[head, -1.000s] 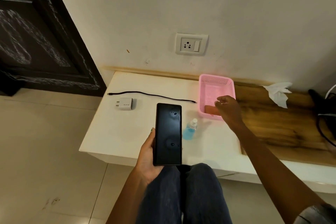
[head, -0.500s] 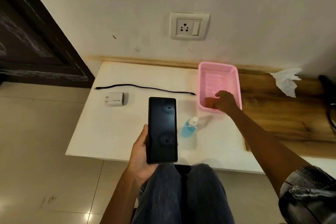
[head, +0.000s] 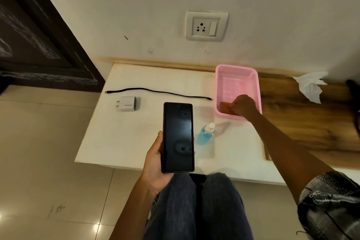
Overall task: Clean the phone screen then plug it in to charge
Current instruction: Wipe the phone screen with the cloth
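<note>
I hold the phone (head: 178,137) flat in my left hand (head: 155,163), screen up, with wet drops on the dark glass, so I think I am at the cleaning step. My right hand (head: 242,105) is down in the pink basket (head: 236,71) on the table (head: 136,138), fingers curled on a small brown cloth (head: 226,107), but I cannot tell if I grip it yet. Next I need to pinch the cloth, lift it out and wipe the screen; the cable (head: 157,92) and charger (head: 127,103) wait near the wall socket (head: 205,26).

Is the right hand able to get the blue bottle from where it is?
Probably yes. The right hand is in the pink basket on a brown cloth, and the blue bottle stands nearby with bare table between.
</note>
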`<state>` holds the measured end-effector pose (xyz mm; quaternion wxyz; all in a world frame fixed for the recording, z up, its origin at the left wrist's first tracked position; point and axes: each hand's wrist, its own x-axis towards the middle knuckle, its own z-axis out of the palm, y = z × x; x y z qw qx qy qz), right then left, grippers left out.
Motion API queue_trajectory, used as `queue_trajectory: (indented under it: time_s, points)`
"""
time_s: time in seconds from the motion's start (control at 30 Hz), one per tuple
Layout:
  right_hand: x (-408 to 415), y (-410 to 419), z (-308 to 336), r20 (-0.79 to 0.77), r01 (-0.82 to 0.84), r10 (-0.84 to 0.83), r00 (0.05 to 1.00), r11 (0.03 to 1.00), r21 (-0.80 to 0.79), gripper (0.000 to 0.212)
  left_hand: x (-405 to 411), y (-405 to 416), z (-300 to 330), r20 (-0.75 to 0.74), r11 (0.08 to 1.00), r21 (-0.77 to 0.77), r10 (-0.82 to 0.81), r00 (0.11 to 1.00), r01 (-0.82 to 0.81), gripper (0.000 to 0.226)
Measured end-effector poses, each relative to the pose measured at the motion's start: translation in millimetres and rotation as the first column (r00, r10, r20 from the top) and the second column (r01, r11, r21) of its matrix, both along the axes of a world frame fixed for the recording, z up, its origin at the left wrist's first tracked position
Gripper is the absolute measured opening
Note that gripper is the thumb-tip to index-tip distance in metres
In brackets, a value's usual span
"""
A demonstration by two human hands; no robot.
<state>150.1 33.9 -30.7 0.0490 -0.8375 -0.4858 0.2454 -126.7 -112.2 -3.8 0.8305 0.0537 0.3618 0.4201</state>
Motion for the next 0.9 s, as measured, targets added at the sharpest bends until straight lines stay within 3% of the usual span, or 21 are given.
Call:
queue_trajectory:
  time_s: [0.07, 0.2, 0.3, 0.43, 0.5, 0.7, 0.9]
  points:
    - [-1, -5, 8, -0.169, 0.037, -0.01, 0.986, 0.987, 0.156, 0.036, 0, -3, 4, 0.053, 1.0, 0.011, 0.008, 0.999, -0.009, 0.054]
    - [-18, -30, 47, -0.541, 0.228, -0.004, 0.841, 0.909, 0.348, 0.028, 0, -13, 15, 0.14, 0.999, 0.035, -0.013, 0.99, 0.008, 0.053]
    - [-36, -54, 75, -0.681, 0.385, -0.055, 0.73, 0.857, 0.344, 0.019, 0, -24, 30, 0.174, 0.999, 0.032, -0.044, 0.984, 0.039, 0.055]
    - [-62, -103, 111, -0.91, 0.531, -0.003, 0.415, 0.813, 0.239, 0.042, 0, -49, 47, 0.227, 0.998, 0.023, -0.063, 0.972, 0.06, 0.058]
    - [-73, -132, 128, -0.942, 0.557, 0.036, 0.335, 0.799, 0.228, 0.046, -2, -65, 54, 0.265, 0.998, 0.027, -0.062, 0.962, 0.057, 0.059]
    - [-95, -207, 160, -0.917, 0.543, 0.119, 0.38, 0.774, 0.325, 0.039, -8, -106, 69, 0.255, 0.989, 0.113, -0.125, 0.959, 0.099, 0.059]
    - [-106, -255, 179, -0.7, 0.434, 0.115, 0.705, 0.711, 0.553, 0.033, -8, -136, 82, 0.167, 0.977, 0.163, -0.163, 0.972, 0.136, 0.061]
